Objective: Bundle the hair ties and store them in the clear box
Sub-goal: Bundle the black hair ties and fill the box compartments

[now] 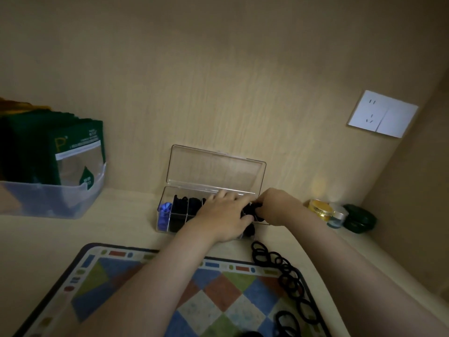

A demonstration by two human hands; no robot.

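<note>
The clear box (pixel 167 193) stands open against the back wall, its lid (pixel 213 169) tilted up. Its compartments hold blue hair ties (pixel 165 211) at the left and black hair ties (pixel 181 207) beside them. My left hand (pixel 223 215) lies over the box's right half with its fingers spread. My right hand (pixel 274 205) pinches a black bundle of hair ties (pixel 250 210) above the rightmost compartment; my left thumb touches the bundle too. A trail of loose black hair ties (pixel 284 271) lies along the mat's right edge.
A patterned mat (pixel 136 283) covers the desk in front of me. A translucent bin (pixel 56 200) with green packets (pixel 75 152) stands at the left. A gold-lidded jar (pixel 319 209), a small clear jar (pixel 336 216) and a dark green case (pixel 359 221) sit at the right. A wall socket (pixel 382 114) is above them.
</note>
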